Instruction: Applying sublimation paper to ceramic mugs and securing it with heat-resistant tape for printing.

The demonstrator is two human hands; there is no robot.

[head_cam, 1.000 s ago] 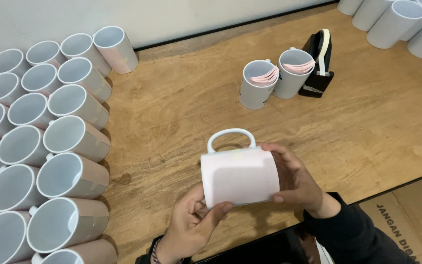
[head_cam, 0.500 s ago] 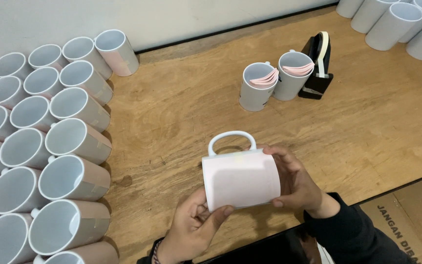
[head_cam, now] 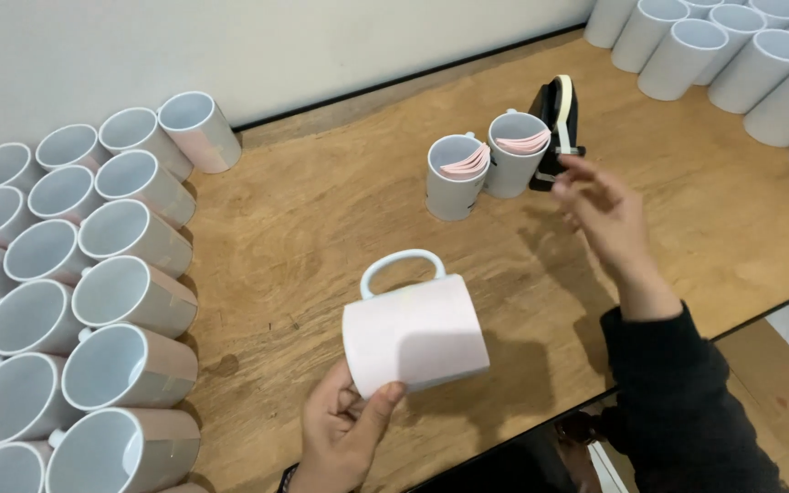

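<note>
While the left hand [head_cam: 344, 434] grips the white mug wrapped in pale pink paper [head_cam: 413, 333], the open right hand [head_cam: 600, 210] reaches toward the black tape holder [head_cam: 559, 128] at one o'clock.

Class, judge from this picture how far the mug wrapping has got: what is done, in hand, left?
Done: rows of wrapped mugs lie stacked at left. In hand: the left hand holds a pink-wrapped mug, while the right hand reaches the tape dispenser. Left: plain white mugs wait at top right, apparently unwrapped.
</note>
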